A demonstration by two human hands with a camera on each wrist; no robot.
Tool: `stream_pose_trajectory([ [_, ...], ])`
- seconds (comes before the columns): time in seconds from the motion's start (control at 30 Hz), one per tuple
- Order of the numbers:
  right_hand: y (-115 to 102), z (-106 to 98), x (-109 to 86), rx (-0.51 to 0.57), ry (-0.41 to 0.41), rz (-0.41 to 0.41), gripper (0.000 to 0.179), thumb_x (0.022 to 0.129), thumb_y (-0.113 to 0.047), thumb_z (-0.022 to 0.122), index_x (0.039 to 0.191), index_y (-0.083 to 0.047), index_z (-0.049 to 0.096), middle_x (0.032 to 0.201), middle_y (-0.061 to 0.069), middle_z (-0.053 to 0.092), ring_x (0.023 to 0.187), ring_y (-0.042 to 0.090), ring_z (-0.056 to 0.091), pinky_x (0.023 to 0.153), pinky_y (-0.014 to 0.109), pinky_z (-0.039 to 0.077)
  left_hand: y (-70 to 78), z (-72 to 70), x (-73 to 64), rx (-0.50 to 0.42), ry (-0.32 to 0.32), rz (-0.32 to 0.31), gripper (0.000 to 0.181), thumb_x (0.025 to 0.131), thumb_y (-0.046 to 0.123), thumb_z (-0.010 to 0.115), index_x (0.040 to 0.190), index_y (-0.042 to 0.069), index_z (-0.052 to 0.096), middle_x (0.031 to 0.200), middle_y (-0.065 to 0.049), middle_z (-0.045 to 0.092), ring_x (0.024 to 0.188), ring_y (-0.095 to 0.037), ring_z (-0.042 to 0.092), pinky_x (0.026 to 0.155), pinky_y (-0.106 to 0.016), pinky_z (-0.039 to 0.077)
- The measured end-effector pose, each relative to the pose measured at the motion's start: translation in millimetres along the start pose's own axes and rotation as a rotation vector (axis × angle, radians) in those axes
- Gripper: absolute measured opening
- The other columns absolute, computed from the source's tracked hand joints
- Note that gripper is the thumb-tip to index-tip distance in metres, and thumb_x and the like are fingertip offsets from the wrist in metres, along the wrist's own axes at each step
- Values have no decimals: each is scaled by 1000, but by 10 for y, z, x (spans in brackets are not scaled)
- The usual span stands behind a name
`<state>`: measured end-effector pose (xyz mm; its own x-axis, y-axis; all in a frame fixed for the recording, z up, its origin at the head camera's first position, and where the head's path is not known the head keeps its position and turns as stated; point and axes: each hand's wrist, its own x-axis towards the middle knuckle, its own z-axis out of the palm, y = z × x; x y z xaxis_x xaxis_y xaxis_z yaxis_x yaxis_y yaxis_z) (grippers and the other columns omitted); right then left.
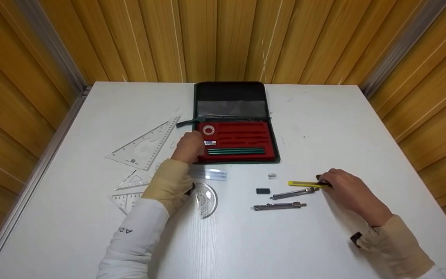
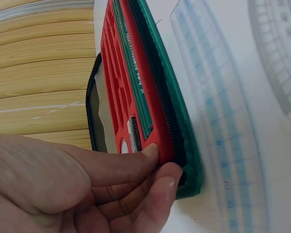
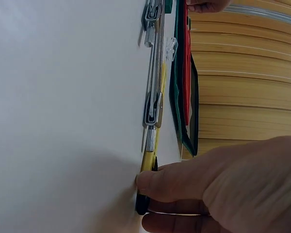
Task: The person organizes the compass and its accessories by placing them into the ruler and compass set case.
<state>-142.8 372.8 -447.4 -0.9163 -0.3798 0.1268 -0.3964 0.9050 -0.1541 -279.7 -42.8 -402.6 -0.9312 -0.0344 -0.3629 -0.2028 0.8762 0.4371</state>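
My left hand is at the near left corner of an open zip case. In the left wrist view, its thumb and index finger pinch the corner of the case's red tray. The tray holds green pencils, a small eraser and a white ring-shaped piece; its other slots show bare. On the right, my right hand pinches the black end of a yellow utility knife. The knife lies low over the table, beside a metal compass.
A second compass, a black block and a clear sharpener lie mid-table. Near my left arm are a protractor, a clear ruler, a large set square and smaller set squares. Wood-look panels surround the table.
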Motion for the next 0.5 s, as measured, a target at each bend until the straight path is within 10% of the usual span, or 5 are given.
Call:
stream_pose_trajectory([
  [0.5,2,13,-17,-51,58,-42,18,83,6,80,99,0,75,88,6,66,81,25,64,68,42,56,18,17,-5,8,15,-11,40,90,-3,71,129,-8,61,119,-21,67,96,-30,67,69,-37,61],
])
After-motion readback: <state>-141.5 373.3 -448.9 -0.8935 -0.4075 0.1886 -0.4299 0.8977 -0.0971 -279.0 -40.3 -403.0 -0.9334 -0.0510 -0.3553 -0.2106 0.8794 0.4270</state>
